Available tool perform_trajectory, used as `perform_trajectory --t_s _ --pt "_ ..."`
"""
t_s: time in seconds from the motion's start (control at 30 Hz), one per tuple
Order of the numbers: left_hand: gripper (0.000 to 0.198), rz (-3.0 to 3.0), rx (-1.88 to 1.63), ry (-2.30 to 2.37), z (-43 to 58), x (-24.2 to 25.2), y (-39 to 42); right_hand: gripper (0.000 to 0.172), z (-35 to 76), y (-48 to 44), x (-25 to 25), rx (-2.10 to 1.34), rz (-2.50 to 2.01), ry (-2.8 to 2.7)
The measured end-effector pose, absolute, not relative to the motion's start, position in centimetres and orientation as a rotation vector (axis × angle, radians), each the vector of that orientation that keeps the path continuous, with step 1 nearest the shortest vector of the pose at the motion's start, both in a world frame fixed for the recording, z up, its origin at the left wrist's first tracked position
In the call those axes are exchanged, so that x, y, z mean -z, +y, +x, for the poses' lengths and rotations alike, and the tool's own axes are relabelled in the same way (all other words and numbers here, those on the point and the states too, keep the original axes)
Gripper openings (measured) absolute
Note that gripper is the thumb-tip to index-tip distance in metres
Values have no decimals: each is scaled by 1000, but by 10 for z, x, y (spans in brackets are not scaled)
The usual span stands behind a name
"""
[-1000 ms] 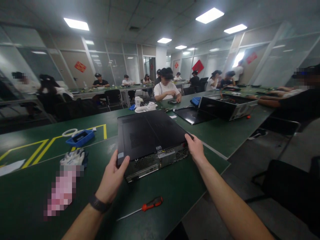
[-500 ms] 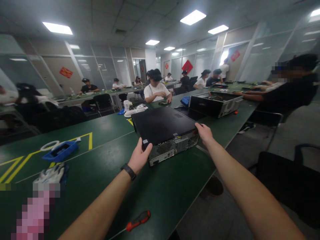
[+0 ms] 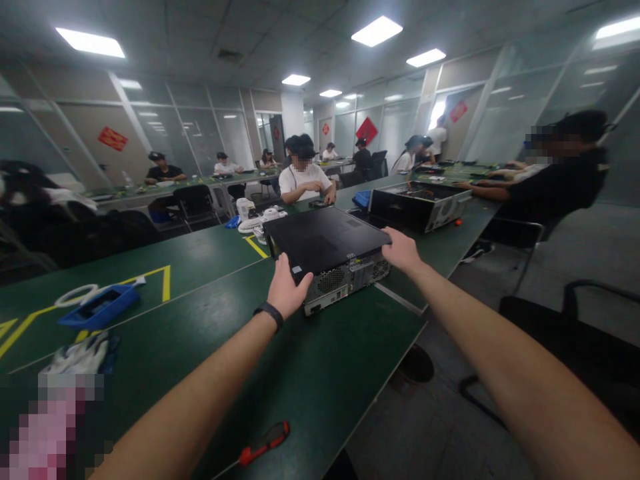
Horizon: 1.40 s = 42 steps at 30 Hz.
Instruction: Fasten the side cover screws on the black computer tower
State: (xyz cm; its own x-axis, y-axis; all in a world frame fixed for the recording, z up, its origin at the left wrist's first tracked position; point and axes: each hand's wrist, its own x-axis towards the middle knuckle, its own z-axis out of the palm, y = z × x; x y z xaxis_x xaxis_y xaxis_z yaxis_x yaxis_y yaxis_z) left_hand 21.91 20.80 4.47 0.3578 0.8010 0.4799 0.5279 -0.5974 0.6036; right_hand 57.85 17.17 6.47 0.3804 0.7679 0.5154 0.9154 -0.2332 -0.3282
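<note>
A black desktop computer case [image 3: 325,243] lies flat on the green table [image 3: 310,373], its rear panel with vents facing me. My left hand [image 3: 287,290] grips the near left corner of the case, thumb on the lid. My right hand [image 3: 400,250] holds the near right corner. Both arms are stretched far forward. A black band sits on my left wrist.
A red-handled screwdriver [image 3: 260,450] lies near the table's front edge. A blue tray [image 3: 97,307] and white gloves [image 3: 75,357] sit at left. An open computer case [image 3: 417,205] stands beyond. Several people sit at the tables; black chairs stand at right.
The case has slid away from me across the table, with both hands still on its near corners and my arms reaching further out.
</note>
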Motion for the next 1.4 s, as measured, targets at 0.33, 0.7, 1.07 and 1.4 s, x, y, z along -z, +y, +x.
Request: perform_trajectory --t_s 0.33,0.7,1.07,1.4 --pt "54 2865 -716 1179 255 -64 197 63 579 158 -56 633 -2005 -2002" --pt "32 2906 -703 1242 253 -67 187 59 580 156 -57 663 -1951 -2012" --pt "41 2671 -870 1132 251 -58 179 63 570 141 -59 402 -1957 -1826" --pt "72 1983 -1107 1277 232 -49 194 67 588 174 -59 50 -2130 -1049"
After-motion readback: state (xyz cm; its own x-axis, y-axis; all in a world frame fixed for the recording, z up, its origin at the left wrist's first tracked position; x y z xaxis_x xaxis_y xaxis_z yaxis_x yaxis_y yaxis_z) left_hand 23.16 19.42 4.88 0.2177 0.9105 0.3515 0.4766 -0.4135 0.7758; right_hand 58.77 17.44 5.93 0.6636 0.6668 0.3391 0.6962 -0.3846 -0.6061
